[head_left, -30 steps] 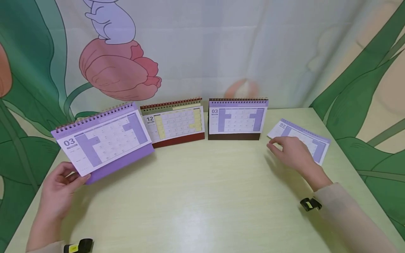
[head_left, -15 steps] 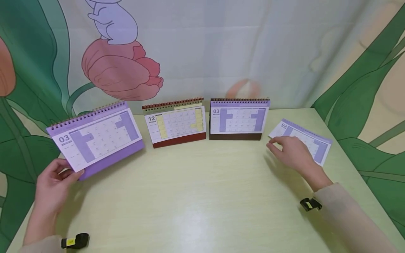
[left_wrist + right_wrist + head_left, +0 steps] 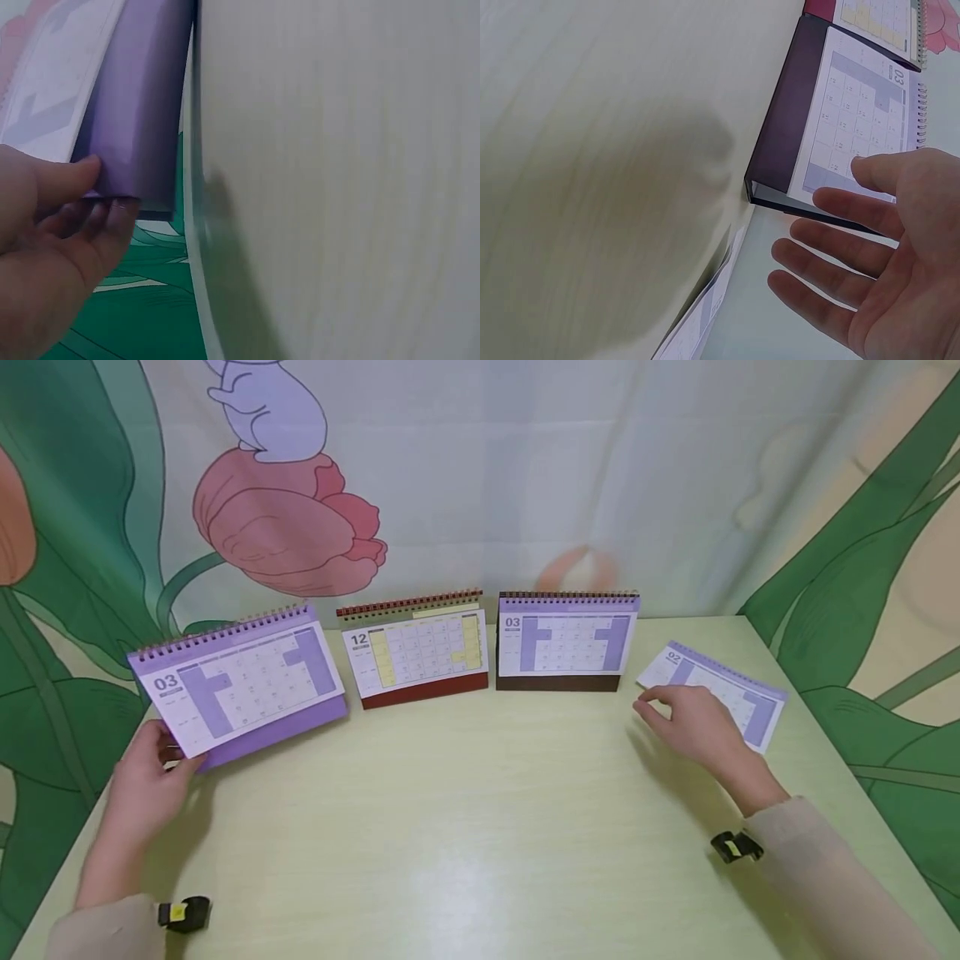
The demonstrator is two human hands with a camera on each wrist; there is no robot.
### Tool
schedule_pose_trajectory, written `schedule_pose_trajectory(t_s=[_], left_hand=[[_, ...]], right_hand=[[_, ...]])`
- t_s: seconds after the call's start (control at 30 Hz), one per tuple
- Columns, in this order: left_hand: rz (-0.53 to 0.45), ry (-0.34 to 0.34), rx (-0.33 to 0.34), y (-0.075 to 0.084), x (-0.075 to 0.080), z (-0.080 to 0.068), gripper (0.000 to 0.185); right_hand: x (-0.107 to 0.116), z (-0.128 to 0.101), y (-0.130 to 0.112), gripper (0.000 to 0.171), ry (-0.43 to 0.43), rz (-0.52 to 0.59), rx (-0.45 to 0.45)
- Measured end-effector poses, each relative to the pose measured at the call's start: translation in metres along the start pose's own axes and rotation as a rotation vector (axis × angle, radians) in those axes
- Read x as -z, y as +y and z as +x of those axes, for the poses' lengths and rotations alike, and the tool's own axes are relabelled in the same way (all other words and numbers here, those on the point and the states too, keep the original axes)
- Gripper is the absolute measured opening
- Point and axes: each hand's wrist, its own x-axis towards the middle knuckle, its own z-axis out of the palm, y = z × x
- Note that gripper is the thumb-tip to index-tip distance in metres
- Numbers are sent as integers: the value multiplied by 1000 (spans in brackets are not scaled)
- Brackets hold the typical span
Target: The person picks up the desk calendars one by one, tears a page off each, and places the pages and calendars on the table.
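Note:
At the table's left side my left hand (image 3: 152, 777) pinches the lower left corner of a purple desk calendar (image 3: 255, 677) showing 03. In the left wrist view the thumb lies on the front of that purple calendar (image 3: 142, 97), with the fingers beneath its base. The calendar is tilted, its left end toward me; I cannot tell whether its base touches the table. My right hand (image 3: 693, 722), fingers relaxed and holding nothing, hovers over a calendar sheet or pad (image 3: 761, 710) marked 02, partly hiding it. In the right wrist view the right hand (image 3: 885, 240) has its fingers spread.
A red-based calendar (image 3: 423, 652) showing 12 stands beside the purple one. A dark-based calendar (image 3: 567, 643) showing 03 is right of it. Behind the pale table (image 3: 465, 827) hangs a printed curtain (image 3: 480, 485). Each sleeve carries a small black device (image 3: 183, 914).
My left hand and the purple calendar moved left, then back right and farther from me, closer to the red-based calendar. My right hand has stayed in place.

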Motion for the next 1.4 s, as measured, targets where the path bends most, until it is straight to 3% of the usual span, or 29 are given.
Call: schedule_pose_trajectory(t_s=[0.7, 1.03, 1.4], left_hand=[[82, -162, 21, 0, 3, 5, 62], [143, -258, 24, -7, 3, 9, 61], [128, -267, 31, -13, 5, 16, 57]], right_hand=[[1, -2, 1, 30, 9, 9, 6], [3, -2, 0, 32, -5, 14, 4], [0, -1, 1, 32, -15, 29, -1]])
